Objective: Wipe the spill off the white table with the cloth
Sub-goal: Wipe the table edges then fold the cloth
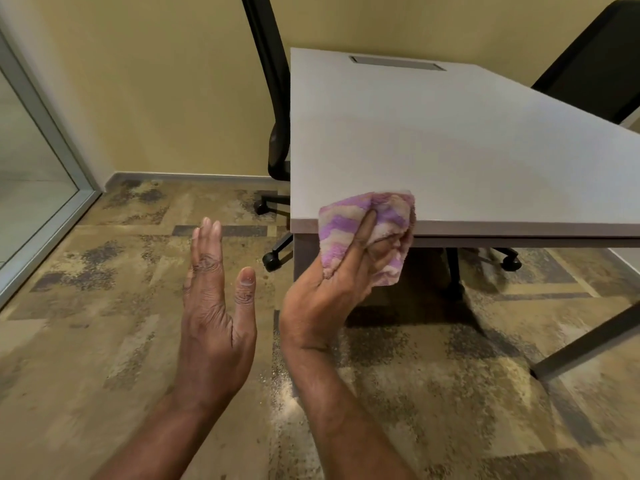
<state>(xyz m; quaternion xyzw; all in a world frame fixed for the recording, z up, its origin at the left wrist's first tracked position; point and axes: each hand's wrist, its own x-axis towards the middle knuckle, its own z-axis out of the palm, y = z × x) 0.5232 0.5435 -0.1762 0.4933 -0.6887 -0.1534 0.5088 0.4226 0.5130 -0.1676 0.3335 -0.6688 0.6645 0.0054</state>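
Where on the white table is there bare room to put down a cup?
Nearly the whole white table is bare, from the grey cable slot at the far edge to the near edge. Only the near left corner is taken, where the right hand holds the cloth.

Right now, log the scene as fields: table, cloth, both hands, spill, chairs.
table: white, grey slot near far edge
cloth: purple-striped, bunched, at the table's near edge by its left corner
right hand: grips the cloth
left hand: open, fingers straight, over the floor left of the table
spill: none visible
left chair: black, beyond table's left side
right chair: black, far right
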